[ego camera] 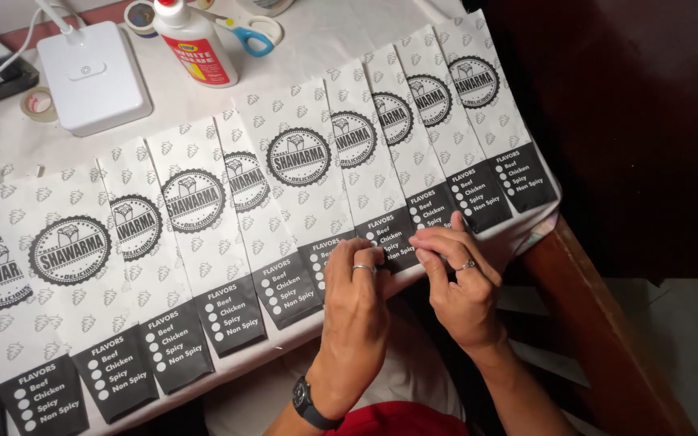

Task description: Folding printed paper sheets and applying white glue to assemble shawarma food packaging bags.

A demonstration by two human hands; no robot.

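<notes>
Both hands press flat with fingers extended, clasping nothing: the left hand [355,291] and the right hand [456,274] rest their fingertips on the dark bottom edge of one printed paper sleeve [365,173], midway along an overlapping row on the white table [300,36]. Judging from this, even pressure along the whole fold, neighbouring sleeves kept undisturbed, would serve best. A glue bottle [195,44], blue-handled scissors [250,36] and a white lamp base [94,77] stand behind.

Matt printed paper sleeves [203,234] lie on what looks like white cloth [10,137], beside a glossy plastic glue bottle [195,44].
</notes>
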